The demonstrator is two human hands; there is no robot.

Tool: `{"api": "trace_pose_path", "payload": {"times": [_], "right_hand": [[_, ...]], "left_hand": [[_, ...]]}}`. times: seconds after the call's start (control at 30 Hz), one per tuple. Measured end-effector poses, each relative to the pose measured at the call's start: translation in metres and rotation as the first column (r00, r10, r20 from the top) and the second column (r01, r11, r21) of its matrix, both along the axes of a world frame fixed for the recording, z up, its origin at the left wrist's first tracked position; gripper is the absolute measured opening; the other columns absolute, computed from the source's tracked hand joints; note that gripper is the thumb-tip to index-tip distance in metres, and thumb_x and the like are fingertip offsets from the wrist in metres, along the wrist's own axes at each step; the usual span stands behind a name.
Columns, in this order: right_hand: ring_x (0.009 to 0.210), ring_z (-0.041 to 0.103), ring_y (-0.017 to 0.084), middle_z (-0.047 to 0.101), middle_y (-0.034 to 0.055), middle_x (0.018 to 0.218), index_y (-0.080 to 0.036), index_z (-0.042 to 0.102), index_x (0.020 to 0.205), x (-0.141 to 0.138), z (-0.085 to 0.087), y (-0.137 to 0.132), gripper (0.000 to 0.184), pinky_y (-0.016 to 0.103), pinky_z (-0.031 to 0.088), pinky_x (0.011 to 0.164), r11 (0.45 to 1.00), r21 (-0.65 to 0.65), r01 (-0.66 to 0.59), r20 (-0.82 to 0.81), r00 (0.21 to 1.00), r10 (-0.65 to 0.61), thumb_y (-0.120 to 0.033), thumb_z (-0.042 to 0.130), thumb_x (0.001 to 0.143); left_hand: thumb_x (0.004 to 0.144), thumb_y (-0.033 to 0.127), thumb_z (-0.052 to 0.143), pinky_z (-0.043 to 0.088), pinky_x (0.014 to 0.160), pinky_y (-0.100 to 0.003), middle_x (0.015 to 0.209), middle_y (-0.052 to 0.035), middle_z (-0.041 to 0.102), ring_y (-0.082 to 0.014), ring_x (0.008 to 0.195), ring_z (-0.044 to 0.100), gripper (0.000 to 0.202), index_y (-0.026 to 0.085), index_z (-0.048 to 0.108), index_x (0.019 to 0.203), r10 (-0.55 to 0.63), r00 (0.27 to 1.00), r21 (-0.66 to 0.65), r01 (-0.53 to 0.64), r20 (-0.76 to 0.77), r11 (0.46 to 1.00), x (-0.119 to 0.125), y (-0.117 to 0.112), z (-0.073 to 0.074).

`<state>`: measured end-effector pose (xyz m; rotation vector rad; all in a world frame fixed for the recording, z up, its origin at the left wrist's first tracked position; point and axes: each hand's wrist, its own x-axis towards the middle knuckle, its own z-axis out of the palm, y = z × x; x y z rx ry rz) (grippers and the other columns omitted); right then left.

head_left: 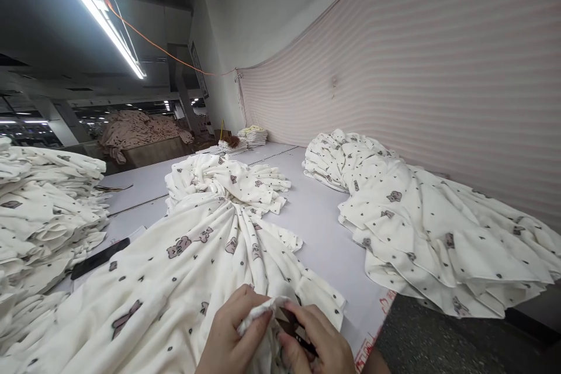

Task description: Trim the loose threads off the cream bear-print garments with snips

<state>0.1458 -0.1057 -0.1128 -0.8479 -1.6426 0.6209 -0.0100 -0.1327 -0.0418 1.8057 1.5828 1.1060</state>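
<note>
White fleece-like cloth printed with grey bears and small dark dots spreads over the near part of the table, gathered into folds. Its edge is pinched between thumb and fingers of my left hand, at the bottom centre. Close beside it, my right hand is closed around a small dark tool that looks like thread snips. The tool sits right against the held cloth edge, and my fingers cover much of it. Whether its blades touch the cloth, I cannot tell.
More printed cloth lies in a heap on the right and a stack on the left. A black phone-like slab rests on the pale table. Folded pieces sit at the far end, before a striped hanging sheet.
</note>
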Motion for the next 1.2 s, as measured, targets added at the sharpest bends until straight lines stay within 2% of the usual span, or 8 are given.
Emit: {"api": "trace_pose_path", "payload": {"times": [0.13,0.33,0.57,0.77,0.97,1.07,1.13,1.2], "right_hand": [[0.071,0.070,0.023,0.075,0.0052,0.089,-0.028,0.067,0.110,-0.009,0.000,0.004,0.026,0.029,0.054,0.065,0.984,0.144,0.100,0.111,0.987,-0.117,-0.032,0.056,0.086],[0.072,0.071,0.024,0.075,0.0052,0.087,-0.027,0.069,0.105,-0.010,0.004,0.005,0.022,0.029,0.054,0.064,0.984,0.127,0.126,0.161,0.976,-0.146,-0.030,0.057,0.087],[0.074,0.071,0.020,0.074,0.0026,0.084,-0.027,0.071,0.101,-0.005,0.007,0.007,0.020,0.022,0.054,0.065,1.000,-0.031,0.006,0.033,0.999,-0.005,-0.031,0.059,0.086],[0.078,0.071,0.021,0.074,0.0040,0.082,-0.023,0.074,0.097,0.003,0.003,0.014,0.024,0.024,0.054,0.070,0.941,-0.266,-0.209,-0.161,0.972,0.171,-0.040,0.061,0.085],[0.073,0.069,0.020,0.073,0.0037,0.077,-0.025,0.076,0.090,0.008,0.007,0.012,0.020,0.024,0.051,0.067,0.962,-0.233,-0.141,-0.096,0.988,0.122,-0.037,0.060,0.085],[0.071,0.068,0.019,0.072,0.0038,0.078,-0.023,0.072,0.091,0.002,0.007,0.010,0.021,0.023,0.052,0.067,0.947,-0.274,-0.164,-0.164,0.979,0.122,-0.040,0.061,0.084],[0.069,0.066,0.019,0.071,0.0034,0.076,-0.021,0.067,0.092,0.000,0.006,0.010,0.025,0.022,0.051,0.064,0.930,-0.305,-0.207,-0.227,0.964,0.140,-0.043,0.061,0.083],[0.065,0.064,0.017,0.066,0.0019,0.070,-0.020,0.063,0.085,0.006,0.001,0.012,0.027,0.021,0.050,0.059,0.916,-0.346,-0.204,-0.242,0.963,0.123,-0.046,0.057,0.085]], "left_hand": [[0.088,0.040,0.053,0.044,0.069,-0.026,0.072,-0.0011,0.059,-0.0192,0.072,0.059,0.028,0.020,0.064,0.073,0.054,0.997,-0.053,-0.051,0.047,0.997,0.001,0.001,0.005],[0.085,0.041,0.055,0.042,0.065,-0.025,0.066,0.0012,0.054,-0.0179,0.068,0.055,0.031,0.019,0.056,0.063,0.109,0.991,-0.105,-0.101,0.073,0.989,0.002,0.001,0.008],[0.085,0.039,0.053,0.043,0.068,-0.027,0.068,-0.0004,0.057,-0.0194,0.070,0.057,0.029,0.019,0.061,0.066,0.074,0.995,-0.121,-0.066,0.064,0.990,0.002,0.002,0.007],[0.088,0.036,0.052,0.045,0.074,-0.029,0.078,-0.0029,0.061,-0.0218,0.081,0.061,0.024,0.024,0.072,0.095,-0.038,0.999,-0.071,0.038,0.005,0.997,-0.005,0.002,-0.003],[0.089,0.032,0.051,0.046,0.070,-0.030,0.076,-0.0039,0.059,-0.0215,0.077,0.062,0.026,0.025,0.073,0.100,-0.077,0.993,-0.067,0.071,-0.092,0.995,-0.002,0.004,-0.004],[0.089,0.032,0.051,0.047,0.069,-0.031,0.076,-0.0042,0.060,-0.0212,0.074,0.062,0.025,0.023,0.074,0.092,-0.123,0.987,-0.103,0.113,-0.102,0.988,0.004,0.004,0.003],[0.088,0.035,0.053,0.048,0.075,-0.033,0.082,-0.0053,0.064,-0.0233,0.081,0.063,0.024,0.022,0.073,0.086,-0.098,0.995,-0.076,0.095,-0.032,0.993,0.003,0.006,0.013],[0.084,0.039,0.058,0.049,0.083,-0.036,0.091,-0.0051,0.069,-0.0265,0.093,0.063,0.022,0.022,0.072,0.085,0.096,0.971,-0.081,-0.080,0.220,0.994,-0.007,0.009,0.028]]}}
